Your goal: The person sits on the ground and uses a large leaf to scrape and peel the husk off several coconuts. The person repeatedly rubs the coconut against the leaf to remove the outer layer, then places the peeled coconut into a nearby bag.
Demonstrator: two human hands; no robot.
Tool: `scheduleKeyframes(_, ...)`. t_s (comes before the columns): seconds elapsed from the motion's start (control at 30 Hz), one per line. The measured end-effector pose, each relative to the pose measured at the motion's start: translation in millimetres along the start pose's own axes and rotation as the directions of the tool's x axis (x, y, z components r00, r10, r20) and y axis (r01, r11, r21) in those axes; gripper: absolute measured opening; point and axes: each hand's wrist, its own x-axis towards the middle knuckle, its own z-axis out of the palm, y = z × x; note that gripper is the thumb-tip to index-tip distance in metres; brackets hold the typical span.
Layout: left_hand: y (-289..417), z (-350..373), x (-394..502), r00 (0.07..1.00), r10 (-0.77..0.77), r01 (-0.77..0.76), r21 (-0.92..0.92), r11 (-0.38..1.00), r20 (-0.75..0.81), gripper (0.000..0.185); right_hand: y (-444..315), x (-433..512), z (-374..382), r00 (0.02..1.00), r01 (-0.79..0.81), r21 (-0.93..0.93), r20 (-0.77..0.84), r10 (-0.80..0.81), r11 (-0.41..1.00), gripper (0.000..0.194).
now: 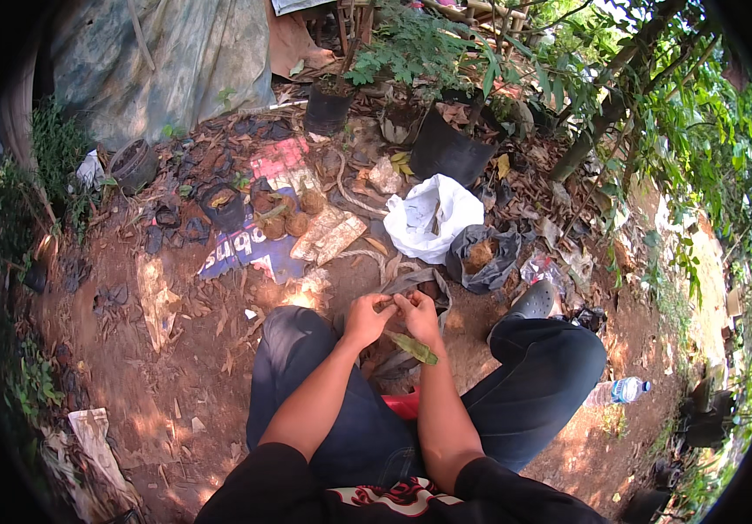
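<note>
My left hand (368, 319) and my right hand (420, 317) meet in front of my knees. Their thumbs and fingers pinch a small brownish piece (389, 303), mostly hidden by the fingertips. A long green leaf (413, 347) slants below the hands and crosses my right wrist; where its upper end is held cannot be made out. Just beyond and beneath the hands lies an opened grey cloth or plastic bag (442, 283), its dark contents partly covered. Something red (403, 404) shows between my thighs.
Farther out are a white sack (431, 216), a black plastic bag with brown fibre (480, 255), round brown fibrous balls (285, 223) on a torn printed sheet (245, 252), and rope (349, 190). A plastic water bottle (618, 391) lies right of my knee. Black planter bags (451, 147) stand behind.
</note>
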Motion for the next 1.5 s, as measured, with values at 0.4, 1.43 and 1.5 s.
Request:
scheduleKeyframes(0.4,-43.5,6.4,7.0,0.919,-0.381,0.386,-0.035,0.922,0.104,0.031,16.9,16.9,-46.5,0.831,-0.162,0.42,-0.43,0.353,0.893,0.024)
scheduleKeyframes(1.43,-11.0,13.1,9.1,0.954,-0.027,0.083,-0.174,0.981,0.298,0.03,-24.5,-30.7,-10.2,0.971,-0.182,-0.001,-0.156,0.179,0.983,0.029)
scheduleKeyframes(1.5,-13.9,8.4,2.4,0.963,0.001,0.052,-0.189,0.981,0.271,0.03,-30.5,-33.7,-1.8,0.957,-0.246,-0.05,-0.17,0.235,0.968,0.034)
